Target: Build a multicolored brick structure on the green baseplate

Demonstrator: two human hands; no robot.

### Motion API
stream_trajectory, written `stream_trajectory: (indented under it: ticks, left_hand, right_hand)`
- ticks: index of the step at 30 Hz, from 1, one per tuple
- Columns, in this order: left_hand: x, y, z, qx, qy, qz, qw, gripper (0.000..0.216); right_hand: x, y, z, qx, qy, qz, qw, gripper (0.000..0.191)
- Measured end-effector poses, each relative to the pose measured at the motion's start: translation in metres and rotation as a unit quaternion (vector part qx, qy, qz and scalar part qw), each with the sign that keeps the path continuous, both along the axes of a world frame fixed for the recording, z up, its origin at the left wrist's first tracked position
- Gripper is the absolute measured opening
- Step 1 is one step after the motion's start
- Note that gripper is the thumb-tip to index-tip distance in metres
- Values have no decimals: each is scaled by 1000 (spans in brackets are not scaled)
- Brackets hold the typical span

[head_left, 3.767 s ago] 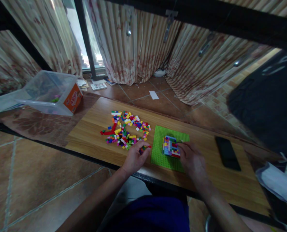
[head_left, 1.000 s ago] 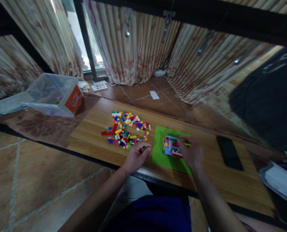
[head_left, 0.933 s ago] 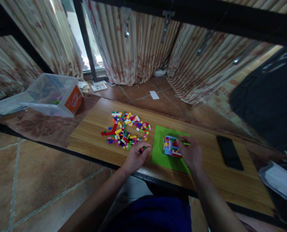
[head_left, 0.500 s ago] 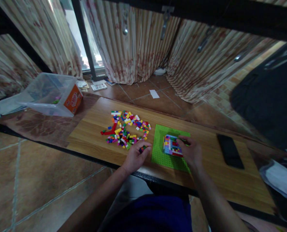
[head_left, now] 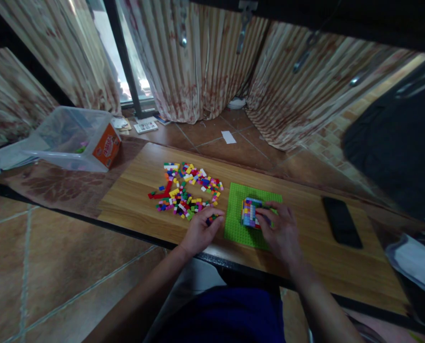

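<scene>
A small block build [head_left: 248, 212] of many-coloured toy bricks sits on a green studded baseplate [head_left: 234, 232]. My right hand [head_left: 278, 227] is over the right part of the build, thumb and fingers bent towards its top and hiding that side. Whatever is between those fingertips is too small to make out. Just left of the baseplate, my left hand [head_left: 201, 230] rests on the table with curled fingers around several small toy bricks [head_left: 210, 219]. Beyond it lies a loose heap of mixed bricks [head_left: 184, 204], with long red pieces [head_left: 164, 191] at its left side.
A clear plastic bin [head_left: 69, 159] with an orange label stands to the left on a brown cloth. On the right of the wooden table [head_left: 126, 190] lies a black phone [head_left: 341, 223]. A white packet [head_left: 414, 262] is at the far right. Curtains hang behind.
My right hand has shifted a little left over the build, covering more of its right side. My left hand stays in place with its bricks.
</scene>
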State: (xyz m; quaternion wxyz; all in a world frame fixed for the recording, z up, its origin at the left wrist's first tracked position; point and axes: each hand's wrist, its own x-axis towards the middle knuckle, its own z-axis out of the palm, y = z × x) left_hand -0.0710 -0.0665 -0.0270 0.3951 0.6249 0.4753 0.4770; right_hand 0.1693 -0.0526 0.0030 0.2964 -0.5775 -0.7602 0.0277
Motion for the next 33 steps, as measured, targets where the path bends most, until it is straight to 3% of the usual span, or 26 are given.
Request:
stream_trajectory:
  ticks: [5,10,16,28,33]
  left_hand:
    - [0,0,3,4,5,1,1000,12]
    - [0,0,4,8,8,-1,1000,11]
    - [1,0,3,4,4,3,1000,11]
    - [1,0,7,8,-10,-2,1000,10]
    - [1,0,8,9,-15,-4,1000,10]
  right_hand:
    - [-1,0,-4,1,-33,-13,999,26]
    - [-2,3,7,17,50,-31,998,24]
    - [2,10,22,-37,97,-46,994,24]
    - [7,23,9,-46,-8,39,998,27]
    - [8,30,9,-37,-15,42,998,23]
